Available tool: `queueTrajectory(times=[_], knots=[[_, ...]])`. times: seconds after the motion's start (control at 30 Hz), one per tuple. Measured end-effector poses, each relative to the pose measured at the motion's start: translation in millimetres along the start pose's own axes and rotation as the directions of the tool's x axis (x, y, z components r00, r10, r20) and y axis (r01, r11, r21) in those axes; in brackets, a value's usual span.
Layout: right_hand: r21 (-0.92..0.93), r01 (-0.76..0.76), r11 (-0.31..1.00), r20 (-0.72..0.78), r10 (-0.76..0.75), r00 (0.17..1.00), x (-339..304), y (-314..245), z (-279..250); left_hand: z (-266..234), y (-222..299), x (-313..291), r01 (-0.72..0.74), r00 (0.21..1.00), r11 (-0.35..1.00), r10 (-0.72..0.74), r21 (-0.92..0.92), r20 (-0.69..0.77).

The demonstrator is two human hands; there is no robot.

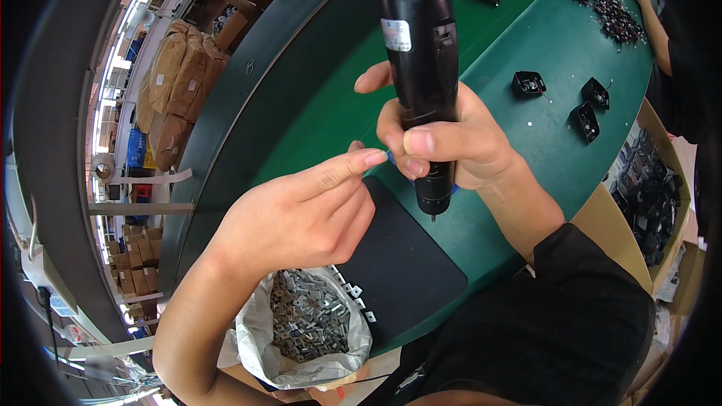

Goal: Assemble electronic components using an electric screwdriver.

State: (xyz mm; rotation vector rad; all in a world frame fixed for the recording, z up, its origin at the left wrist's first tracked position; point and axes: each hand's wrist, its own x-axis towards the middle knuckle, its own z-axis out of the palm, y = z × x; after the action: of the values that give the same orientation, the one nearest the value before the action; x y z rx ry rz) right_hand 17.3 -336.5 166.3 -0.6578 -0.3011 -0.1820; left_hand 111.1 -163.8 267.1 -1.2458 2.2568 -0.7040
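Note:
My right hand is wrapped round a black electric screwdriver, which stands nearly upright with its bit pointing down. My left hand comes in from the lower left, its fingers closed and the fingertips beside the screwdriver's lower body. A bit of blue shows at those fingertips; what it belongs to I cannot make out. Under the hands lies a black mat. Along the mat's left edge several small metal brackets form a row. Below my left hand, a white sack holds many small metal pieces.
Several black housings sit on the green table at right. Farther back are a pile of small parts and another person's arm. A carton of black parts stands at the right. Wrapped brown packages are at left.

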Motion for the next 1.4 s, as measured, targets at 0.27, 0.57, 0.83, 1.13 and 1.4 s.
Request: queueTrajectory(times=[0.27, 0.57, 0.83, 1.13, 1.4], knots=[[-0.308, 0.203, 0.93, -0.073, -0.236, 0.969, -11, -36, -3, 68, 3, 20, 0.269, 0.958, 0.907, -0.286, -0.323, -0.005], [-0.258, 0.515, 0.817, 0.143, -0.495, 0.857, -37, -61, -24, 233, -22, 101, 0.848, 0.47, 0.294, -0.801, -0.441, 0.371], [-0.171, 0.477, 0.862, 0.246, -0.431, 0.868, -41, -72, -30, 265, -17, 159, 0.785, 0.518, 0.25, -0.766, -0.566, 0.38], [-0.163, 0.4, 0.902, 0.327, -0.333, 0.885, -30, -68, -30, 276, -16, 129, 0.8, 0.46, 0.189, -0.802, -0.57, 0.381], [-0.147, 0.324, 0.934, 0.316, -0.266, 0.91, -25, -64, -30, 171, 76, 21, 0.753, 0.103, 0.015, -0.99, -0.658, 0.095]])
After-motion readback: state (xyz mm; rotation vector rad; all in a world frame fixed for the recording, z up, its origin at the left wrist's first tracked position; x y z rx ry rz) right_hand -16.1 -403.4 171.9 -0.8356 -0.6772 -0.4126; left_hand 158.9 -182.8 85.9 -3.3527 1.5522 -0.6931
